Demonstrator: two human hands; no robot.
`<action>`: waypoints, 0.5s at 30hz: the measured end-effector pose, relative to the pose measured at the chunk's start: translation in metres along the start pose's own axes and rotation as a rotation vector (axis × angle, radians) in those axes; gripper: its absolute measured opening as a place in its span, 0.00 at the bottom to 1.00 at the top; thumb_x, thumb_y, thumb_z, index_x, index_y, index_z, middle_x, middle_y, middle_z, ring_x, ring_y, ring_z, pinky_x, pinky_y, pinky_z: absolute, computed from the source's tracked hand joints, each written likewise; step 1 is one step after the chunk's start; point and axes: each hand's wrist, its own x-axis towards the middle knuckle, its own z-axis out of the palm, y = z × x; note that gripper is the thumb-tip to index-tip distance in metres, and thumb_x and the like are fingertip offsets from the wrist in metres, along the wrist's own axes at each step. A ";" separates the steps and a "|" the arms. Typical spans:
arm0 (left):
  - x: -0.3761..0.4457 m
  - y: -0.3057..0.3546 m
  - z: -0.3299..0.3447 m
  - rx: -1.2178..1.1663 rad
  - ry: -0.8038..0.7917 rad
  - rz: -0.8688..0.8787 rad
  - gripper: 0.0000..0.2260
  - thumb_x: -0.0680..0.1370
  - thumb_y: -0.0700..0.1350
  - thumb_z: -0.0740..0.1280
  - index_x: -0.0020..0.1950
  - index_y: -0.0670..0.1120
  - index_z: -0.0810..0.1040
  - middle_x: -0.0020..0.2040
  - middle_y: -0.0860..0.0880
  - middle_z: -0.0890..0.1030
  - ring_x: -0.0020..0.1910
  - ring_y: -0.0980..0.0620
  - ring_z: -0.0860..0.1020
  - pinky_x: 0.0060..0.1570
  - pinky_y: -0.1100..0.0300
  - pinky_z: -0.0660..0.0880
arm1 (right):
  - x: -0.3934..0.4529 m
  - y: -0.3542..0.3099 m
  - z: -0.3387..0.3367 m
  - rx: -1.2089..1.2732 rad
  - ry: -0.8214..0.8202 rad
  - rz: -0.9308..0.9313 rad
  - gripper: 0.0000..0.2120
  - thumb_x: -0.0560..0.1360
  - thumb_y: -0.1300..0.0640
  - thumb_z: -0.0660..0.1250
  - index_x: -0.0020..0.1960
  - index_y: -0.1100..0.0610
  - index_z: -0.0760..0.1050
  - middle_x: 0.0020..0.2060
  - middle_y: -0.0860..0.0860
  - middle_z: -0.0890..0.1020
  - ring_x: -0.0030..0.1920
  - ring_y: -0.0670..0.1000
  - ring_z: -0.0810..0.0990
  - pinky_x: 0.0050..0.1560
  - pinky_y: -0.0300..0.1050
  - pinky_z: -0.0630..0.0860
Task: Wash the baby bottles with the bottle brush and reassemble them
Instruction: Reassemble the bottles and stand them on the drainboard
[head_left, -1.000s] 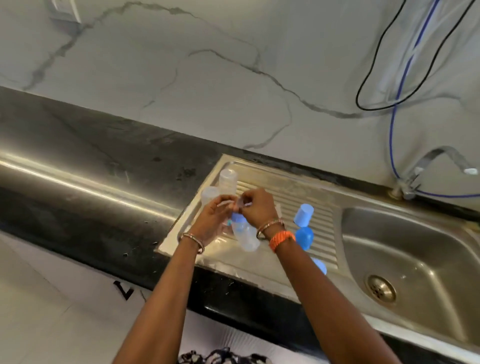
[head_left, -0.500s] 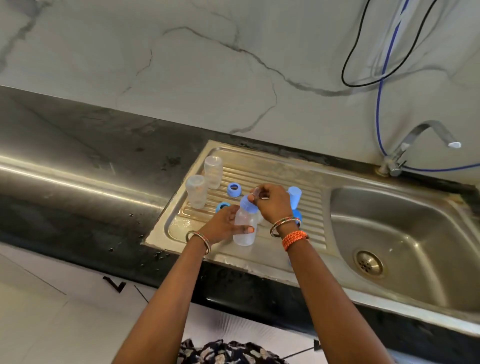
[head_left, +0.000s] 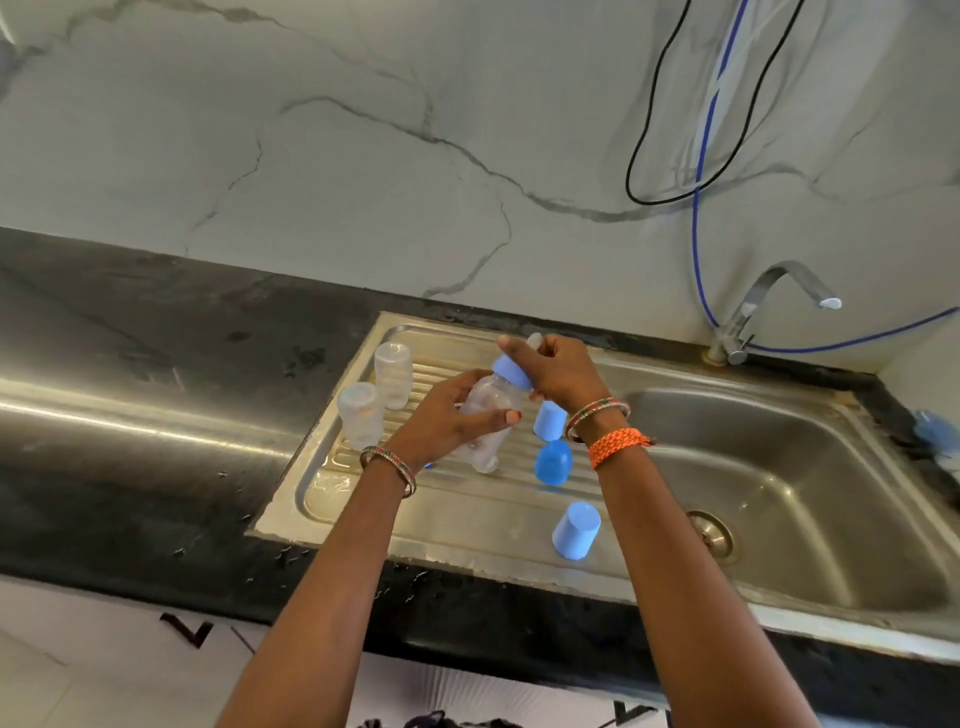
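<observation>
My left hand (head_left: 447, 421) grips a clear baby bottle (head_left: 491, 415), tilted above the steel drainboard (head_left: 467, 514). My right hand (head_left: 558, 371) curls round the bottle's blue collar (head_left: 511, 375), with the pale teat tip (head_left: 535, 340) showing by its fingers. Two more clear bottles (head_left: 393, 374) (head_left: 360, 414) stand upside down at the drainboard's left. Three blue caps lie to the right: one (head_left: 549, 420) under my right wrist, a darker round one (head_left: 554, 462) below it, and one (head_left: 575, 530) near the front edge.
The sink basin (head_left: 810, 467) with its drain (head_left: 710, 535) lies to the right, the tap (head_left: 774, 301) behind it. A blue hose and a black cable hang on the marble wall. Black counter (head_left: 156, 364) stretches left. A blue object (head_left: 935, 431) sits at the far right edge.
The bottle has been lifted off the drainboard and tilted, top towards the wall. My right hand stays on its blue collar; my left hand still holds the body.
</observation>
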 end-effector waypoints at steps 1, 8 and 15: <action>0.002 0.007 0.002 -0.023 -0.019 0.006 0.24 0.62 0.59 0.73 0.55 0.50 0.78 0.46 0.52 0.82 0.46 0.58 0.79 0.43 0.62 0.77 | 0.000 -0.002 0.004 0.039 0.067 0.009 0.20 0.70 0.47 0.73 0.31 0.55 0.65 0.27 0.51 0.68 0.30 0.50 0.67 0.33 0.44 0.67; 0.010 0.010 0.015 -0.290 0.047 -0.076 0.24 0.63 0.59 0.74 0.52 0.45 0.81 0.44 0.45 0.81 0.46 0.46 0.79 0.49 0.43 0.77 | -0.014 -0.023 0.006 0.596 -0.120 0.005 0.20 0.77 0.50 0.64 0.45 0.69 0.74 0.38 0.64 0.78 0.42 0.50 0.75 0.49 0.47 0.73; 0.010 0.024 0.018 -0.375 -0.091 -0.102 0.25 0.61 0.58 0.74 0.50 0.43 0.78 0.43 0.43 0.80 0.43 0.46 0.79 0.46 0.45 0.78 | -0.016 -0.022 -0.018 0.268 -0.139 -0.009 0.07 0.72 0.56 0.72 0.47 0.55 0.77 0.32 0.45 0.79 0.32 0.42 0.75 0.35 0.37 0.68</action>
